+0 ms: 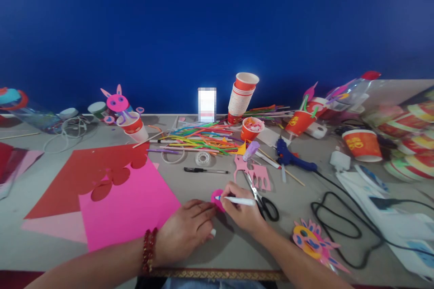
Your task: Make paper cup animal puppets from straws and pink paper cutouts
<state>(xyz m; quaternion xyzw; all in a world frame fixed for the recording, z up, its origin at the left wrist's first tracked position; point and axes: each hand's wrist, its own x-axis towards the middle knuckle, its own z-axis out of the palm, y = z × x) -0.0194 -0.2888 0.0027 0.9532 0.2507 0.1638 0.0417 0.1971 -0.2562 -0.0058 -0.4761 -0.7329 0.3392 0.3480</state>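
Note:
A white marker point(239, 200) with a blue tip is gripped in my right hand point(242, 212), its tip on a small magenta paper circle point(217, 198). My left hand point(191, 228) is closed, its fingertips pressing the left edge of that circle against the table. A small white piece point(213, 233), perhaps the marker's cap, pokes out from under the left hand. Black-handled scissors point(267, 207) lie right of my right hand, partly under a cut pink paper scrap point(257, 176). Magenta point(129, 207) and red point(61, 185) sheets with curved cut-outs lie at the left.
Behind the hands lie a black pen point(205, 170), tape roll point(202, 158) and colourful pipe cleaners point(200, 137). Stacked paper cups point(241, 97) stand at the back. A blue glue gun point(294, 158) trails its cord point(334, 194) toward a power strip point(366, 207). A paper flower-like craft point(313, 241) lies front right.

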